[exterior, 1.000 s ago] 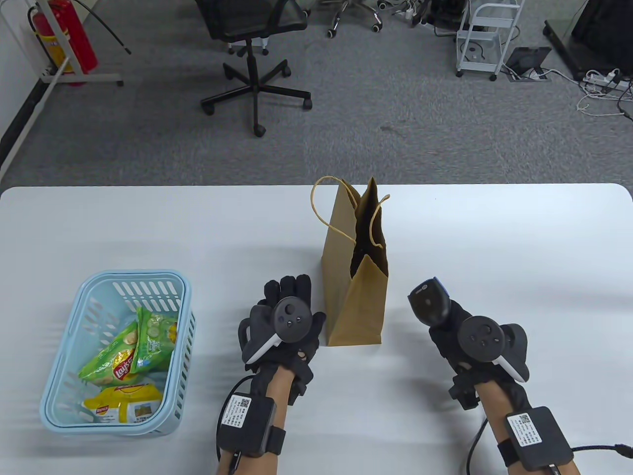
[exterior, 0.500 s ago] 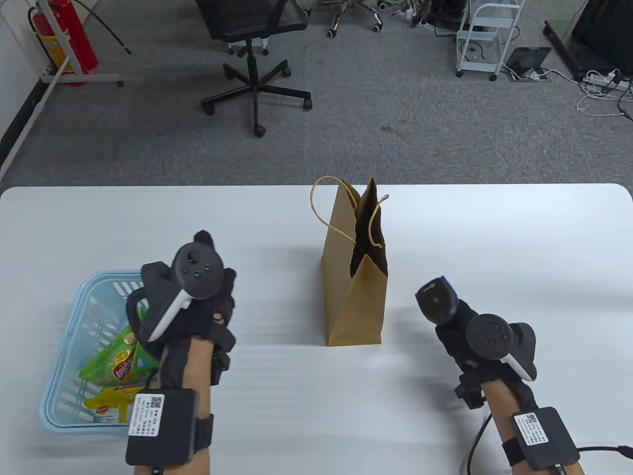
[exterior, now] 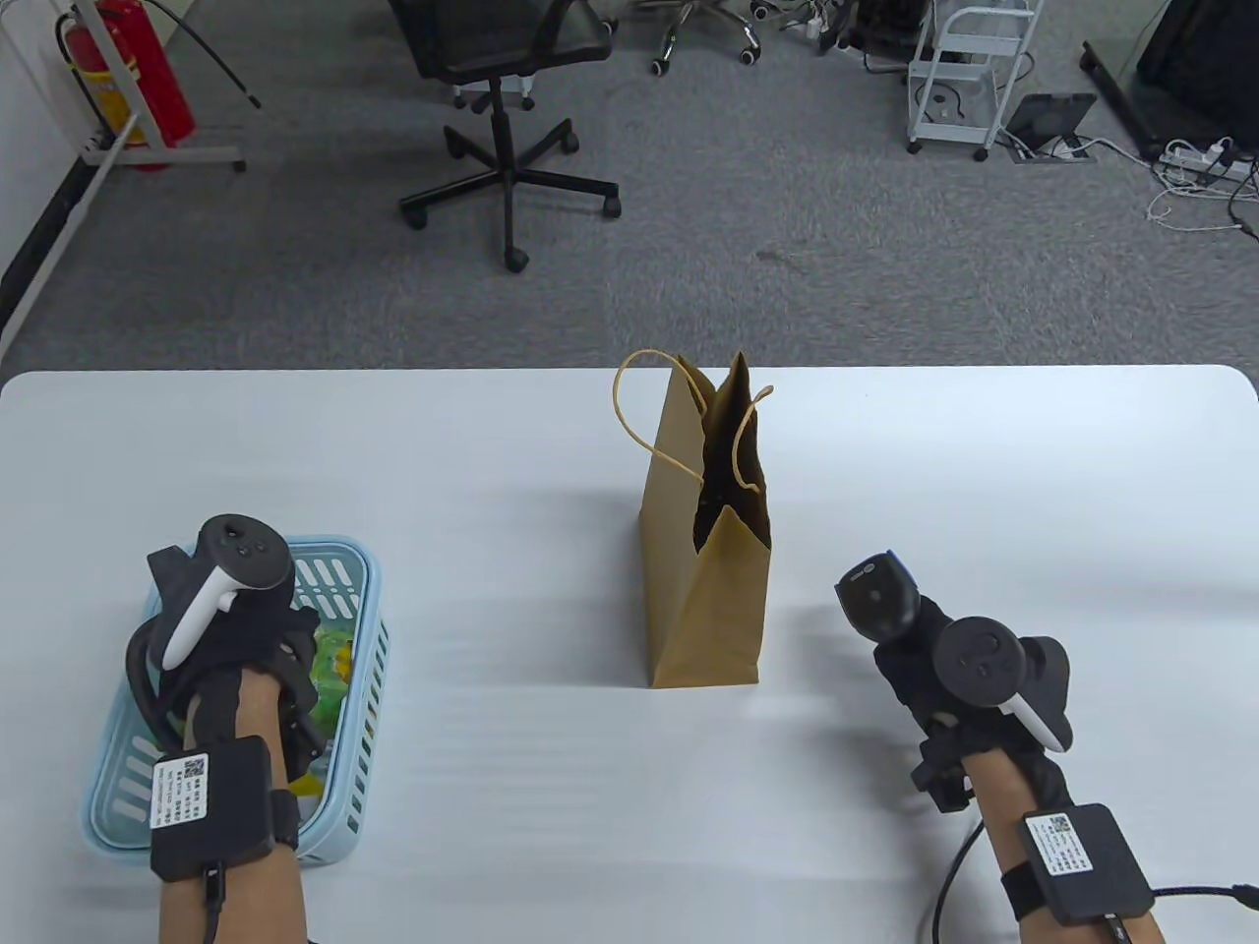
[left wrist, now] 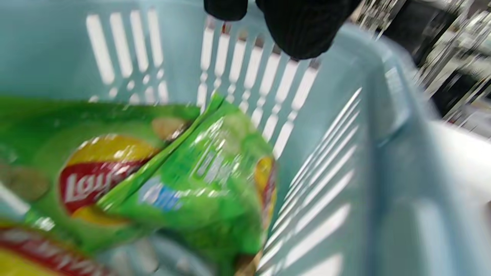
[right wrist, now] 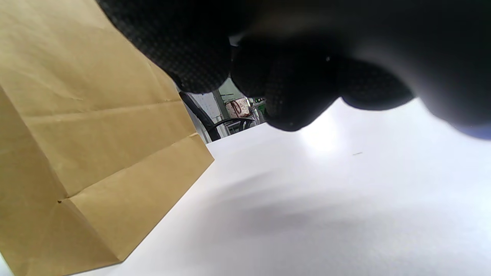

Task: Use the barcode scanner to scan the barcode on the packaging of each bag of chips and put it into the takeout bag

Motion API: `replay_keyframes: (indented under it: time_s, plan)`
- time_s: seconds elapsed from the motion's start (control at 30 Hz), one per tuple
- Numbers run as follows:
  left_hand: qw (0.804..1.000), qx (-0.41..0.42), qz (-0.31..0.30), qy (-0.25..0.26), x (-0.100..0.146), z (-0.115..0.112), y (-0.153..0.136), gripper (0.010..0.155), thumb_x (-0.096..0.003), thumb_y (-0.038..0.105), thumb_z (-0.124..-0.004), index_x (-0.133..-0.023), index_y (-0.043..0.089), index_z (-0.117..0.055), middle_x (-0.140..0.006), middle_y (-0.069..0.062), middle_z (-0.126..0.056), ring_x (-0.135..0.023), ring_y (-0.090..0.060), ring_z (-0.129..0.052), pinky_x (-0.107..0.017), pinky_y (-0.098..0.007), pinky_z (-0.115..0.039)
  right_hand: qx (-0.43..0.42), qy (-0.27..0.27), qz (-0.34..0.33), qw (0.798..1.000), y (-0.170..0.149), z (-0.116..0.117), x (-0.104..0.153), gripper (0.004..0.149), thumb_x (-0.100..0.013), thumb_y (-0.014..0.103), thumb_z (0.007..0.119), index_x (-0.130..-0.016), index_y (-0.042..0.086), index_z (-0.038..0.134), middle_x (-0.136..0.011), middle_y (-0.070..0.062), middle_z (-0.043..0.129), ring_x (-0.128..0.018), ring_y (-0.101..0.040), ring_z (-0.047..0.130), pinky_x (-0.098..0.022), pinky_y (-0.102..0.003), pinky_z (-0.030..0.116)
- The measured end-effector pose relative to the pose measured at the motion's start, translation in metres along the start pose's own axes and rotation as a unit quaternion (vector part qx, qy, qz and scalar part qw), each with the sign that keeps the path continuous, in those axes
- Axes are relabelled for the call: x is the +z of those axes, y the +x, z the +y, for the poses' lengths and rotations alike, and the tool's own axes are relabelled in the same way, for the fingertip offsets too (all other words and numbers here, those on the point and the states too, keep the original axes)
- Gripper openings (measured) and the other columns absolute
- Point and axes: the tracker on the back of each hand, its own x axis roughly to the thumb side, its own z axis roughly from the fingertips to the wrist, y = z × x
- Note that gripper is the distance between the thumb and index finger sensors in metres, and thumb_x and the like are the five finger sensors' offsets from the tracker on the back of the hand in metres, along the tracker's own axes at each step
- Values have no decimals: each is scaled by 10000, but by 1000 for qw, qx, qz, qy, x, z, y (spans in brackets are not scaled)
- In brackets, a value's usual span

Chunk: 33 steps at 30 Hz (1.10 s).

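Table view showed the left hand (exterior: pixel 231 639) over the light blue basket (exterior: pixel 364 629) at the near left of the white worktop (exterior: pixel 492 472), its back and tracker facing the camera. The left wrist view, though blurred, showed two gloved fingers (left wrist: pixel 303 30) hanging above the basket's slatted far wall (left wrist: pixel 245 76), apart from the packets below and holding nothing; whether they were straight or curled could not be told. In the basket lay two green bags of chips (left wrist: pixel 207 191), the right one overlapping the left one, which bore a red and yellow logo (left wrist: pixel 96 180); a yellow and red packet edge (left wrist: pixel 30 257) showed at the lower left corner.

The brown paper takeout bag (exterior: pixel 708 590) stood upright near the middle of the worktop, its mouth open and its twisted handles (exterior: pixel 639 413) loose at the top. The right hand (exterior: pixel 944 678) hovered to the bag's right, apart from it, with its fingers (right wrist: pixel 291 84) curled round the handle of the black barcode scanner (exterior: pixel 878 595), whose head pointed away from the person. In the right wrist view the bag's creased side (right wrist: pixel 96 134) filled the left.
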Motion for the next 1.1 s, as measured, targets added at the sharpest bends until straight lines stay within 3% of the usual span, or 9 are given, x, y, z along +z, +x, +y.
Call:
replay_keyframes:
  time_s: [0.17, 0.3, 0.43, 0.63, 0.77, 0.87, 1.1]
  plan:
    - [997, 6, 32, -69, -25, -15, -8, 800, -589, 369, -690, -1195, 291, -175, -1243, -58, -64, -1047, -460, 148, -742, -696, -48, 6, 18, 3, 1000, -2, 5, -2, 560, -551, 315, 867, -974, -12, 698, -767, -170, 926, -507, -300, 1079, -410, -539, 894]
    - [993, -1, 53, -108, -41, -29, -13, 835, -583, 392, -689, -1168, 346, -96, -1241, 1, -43, -1048, -410, 185, -759, -667, -24, 7, 27, -1, 1000, -2, 6, -2, 561, -552, 315, 866, -975, -12, 697, -769, -171, 925, -513, -302, 1078, -413, -540, 893]
    - [991, -25, 68, -111, -47, -40, -13, 878, -577, 386, -699, -1127, 364, -15, -1252, 69, -101, -1072, -354, 181, -786, -637, -23, 5, 33, -2, 999, -1, 7, -3, 564, -551, 316, 867, -978, -10, 694, -773, -172, 923, -518, -305, 1076, -418, -542, 890]
    - [997, -29, 51, -48, -38, -28, -5, 865, -560, 338, -793, -1156, 351, -167, -1229, 92, -365, -1153, -337, 27, -826, -650, -93, 6, 36, 9, 999, -3, 7, -5, 576, -553, 319, 865, -980, -27, 691, -778, -174, 921, -527, -309, 1074, -424, -544, 887]
    - [998, -41, 38, -14, -32, -26, 3, 842, -552, 311, -824, -1161, 339, -244, -1100, 96, -609, -1195, -331, -269, -840, -684, -192, -1, 32, 12, 999, -5, 5, -5, 577, -554, 319, 864, -981, -28, 690, -776, -183, 920, -530, -312, 1073, -427, -545, 885]
    - [997, -59, 47, 24, -28, -22, 7, 743, -540, 285, -833, -1150, 298, -409, -977, 75, -764, -1148, -336, -526, -832, -711, -315, -3, 31, 11, 999, -5, 5, -5, 580, -554, 319, 864, -982, -30, 687, -780, -175, 919, -530, -313, 1073, -426, -547, 884]
    - [996, -25, 24, 78, -11, -9, 7, 674, -518, 241, -800, -1131, 182, -528, -908, -13, -815, -985, -339, -785, -795, -680, -507, -5, 27, 2, 1000, -1, 4, -4, 579, -553, 318, 864, -981, -30, 689, -780, -176, 918, -534, -314, 1072, -427, -547, 885]
